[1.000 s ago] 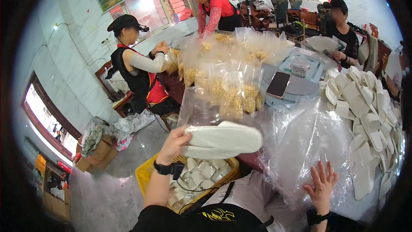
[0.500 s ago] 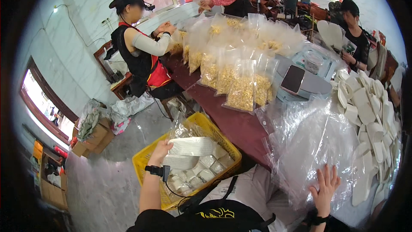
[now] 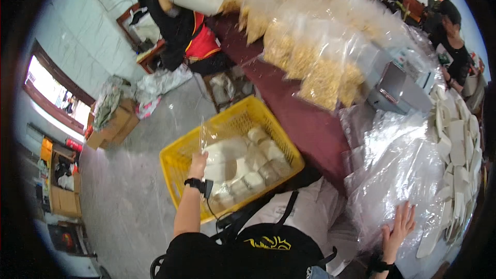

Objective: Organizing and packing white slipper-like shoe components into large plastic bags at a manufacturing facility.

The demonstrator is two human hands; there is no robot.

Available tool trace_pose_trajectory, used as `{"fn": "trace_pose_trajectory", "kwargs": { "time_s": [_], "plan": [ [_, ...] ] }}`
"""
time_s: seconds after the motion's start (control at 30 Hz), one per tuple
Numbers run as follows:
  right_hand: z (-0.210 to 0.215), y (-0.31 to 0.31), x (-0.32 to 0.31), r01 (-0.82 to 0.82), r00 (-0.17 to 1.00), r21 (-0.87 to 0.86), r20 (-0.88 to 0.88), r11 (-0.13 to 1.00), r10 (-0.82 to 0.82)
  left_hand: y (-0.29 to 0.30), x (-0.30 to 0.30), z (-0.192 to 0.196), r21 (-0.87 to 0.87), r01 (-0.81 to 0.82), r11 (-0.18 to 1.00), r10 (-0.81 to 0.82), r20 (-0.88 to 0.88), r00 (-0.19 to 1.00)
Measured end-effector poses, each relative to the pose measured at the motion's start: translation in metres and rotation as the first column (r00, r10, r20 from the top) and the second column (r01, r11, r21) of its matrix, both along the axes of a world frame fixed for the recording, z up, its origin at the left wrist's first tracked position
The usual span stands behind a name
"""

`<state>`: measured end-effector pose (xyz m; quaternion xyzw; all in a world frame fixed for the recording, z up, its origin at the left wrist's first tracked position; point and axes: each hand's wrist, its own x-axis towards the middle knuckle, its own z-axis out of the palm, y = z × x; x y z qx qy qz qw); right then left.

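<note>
I'm holding bagged white slippers (image 3: 226, 151) in or just above the yellow crate (image 3: 274, 128), right of my left hand (image 3: 198, 165), which is pinching the wrapping — slick plastic could be slipping if that pinch loosens. Farther right, my right hand (image 3: 399, 226) is resting spread on clear bags (image 3: 390, 170), grasping nothing.

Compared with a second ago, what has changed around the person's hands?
The left hand has brought the bagged white slippers down into the yellow basket; whether it has let go is unclear. The right hand stayed spread on the clear plastic bags.
</note>
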<state>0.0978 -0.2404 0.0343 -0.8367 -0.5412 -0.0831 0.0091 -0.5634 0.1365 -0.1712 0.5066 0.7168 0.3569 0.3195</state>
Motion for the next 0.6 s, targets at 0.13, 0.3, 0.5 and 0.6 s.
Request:
{"fn": "trace_pose_trajectory", "kwargs": {
  "time_s": [0.13,0.3,0.5,0.6],
  "plan": [
    [-0.01,-0.006,0.008,0.0,0.996,-0.016,0.091,1.0,0.001,0.0,0.044,0.037,0.031,-0.166,0.986,0.166,0.009,0.986],
    [-0.005,-0.002,0.004,-0.034,0.999,0.023,0.039,0.999,0.033,-0.016,0.004,0.027,-0.032,-0.384,0.923,0.385,0.061,0.921],
    [-0.01,-0.01,0.009,-0.05,0.991,-0.019,0.123,0.999,0.052,-0.021,0.006,0.004,0.002,-0.43,0.903,0.43,-0.002,0.903],
    [-0.006,-0.002,0.001,-0.027,0.999,0.015,0.041,1.0,0.026,-0.013,0.011,-0.009,0.053,-0.441,0.896,0.442,-0.018,0.897]
  ]
}}
